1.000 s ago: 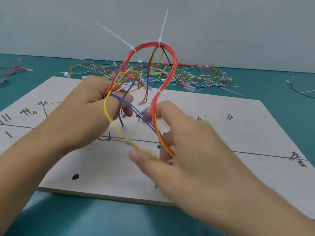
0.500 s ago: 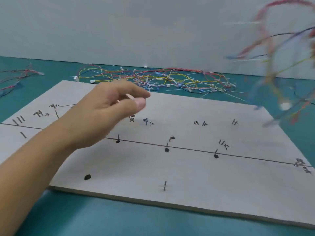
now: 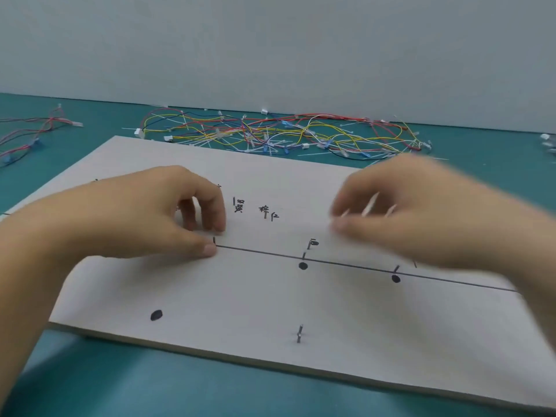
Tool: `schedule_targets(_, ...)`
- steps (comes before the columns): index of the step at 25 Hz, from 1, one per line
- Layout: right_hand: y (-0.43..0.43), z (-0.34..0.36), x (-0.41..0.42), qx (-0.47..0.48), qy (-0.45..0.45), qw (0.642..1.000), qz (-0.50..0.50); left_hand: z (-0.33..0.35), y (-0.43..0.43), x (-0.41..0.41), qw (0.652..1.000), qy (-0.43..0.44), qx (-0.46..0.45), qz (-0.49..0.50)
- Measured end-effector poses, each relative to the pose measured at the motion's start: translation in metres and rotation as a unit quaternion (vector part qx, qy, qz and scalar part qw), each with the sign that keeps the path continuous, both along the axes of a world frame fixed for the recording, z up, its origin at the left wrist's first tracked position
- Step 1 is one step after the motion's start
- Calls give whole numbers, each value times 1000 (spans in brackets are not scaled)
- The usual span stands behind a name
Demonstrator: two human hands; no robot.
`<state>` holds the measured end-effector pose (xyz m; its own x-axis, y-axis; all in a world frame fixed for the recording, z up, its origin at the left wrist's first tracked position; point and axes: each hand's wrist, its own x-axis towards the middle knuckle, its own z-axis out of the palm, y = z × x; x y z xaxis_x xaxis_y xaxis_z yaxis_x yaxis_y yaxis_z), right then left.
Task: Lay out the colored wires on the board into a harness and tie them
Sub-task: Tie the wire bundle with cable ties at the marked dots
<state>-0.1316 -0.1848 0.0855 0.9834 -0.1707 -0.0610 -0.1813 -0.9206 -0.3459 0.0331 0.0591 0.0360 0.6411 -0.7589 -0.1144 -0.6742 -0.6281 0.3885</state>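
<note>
The pale board (image 3: 270, 299) lies in front of me with a drawn line, black dots, handwritten labels and a few short nails, and no wires on it. My left hand (image 3: 135, 212) rests on the board with curled fingers, its thumb tip next to a nail (image 3: 214, 239) on the line; I see nothing in it. My right hand (image 3: 421, 212) hovers over the board's right half, blurred by motion, its fingers hanging loosely apart. A tangle of loose coloured wires (image 3: 270, 133) with white connectors and cable ties lies behind the board.
The board sits on a teal mat (image 3: 150, 386) in front of a grey wall. A smaller wire bundle (image 3: 30, 130) lies at the far left. White connectors (image 3: 546, 142) show at the right edge. Another nail (image 3: 299, 334) stands near the board's front edge.
The tied wire harness that both hands held a second ago was swung off to the right and is out of view. Both hands have come down over the bare board.
</note>
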Motion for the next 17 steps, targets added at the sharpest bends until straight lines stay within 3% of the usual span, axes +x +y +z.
schedule_targets(2,25,-32,2,1,33,995,94,1,2,4,1000,8,7,5)
schedule_targets(3,28,-43,5,-16,7,994,108,-1,1,4,1000,18,-2,1)
schedule_targets(11,30,-59,9,-8,-74,997,35,-8,-11,-10,996,-69,-50,-11)
schedule_targets(17,29,-62,15,-4,-62,998,12,-11,-12,-10,994,-86,-60,-26)
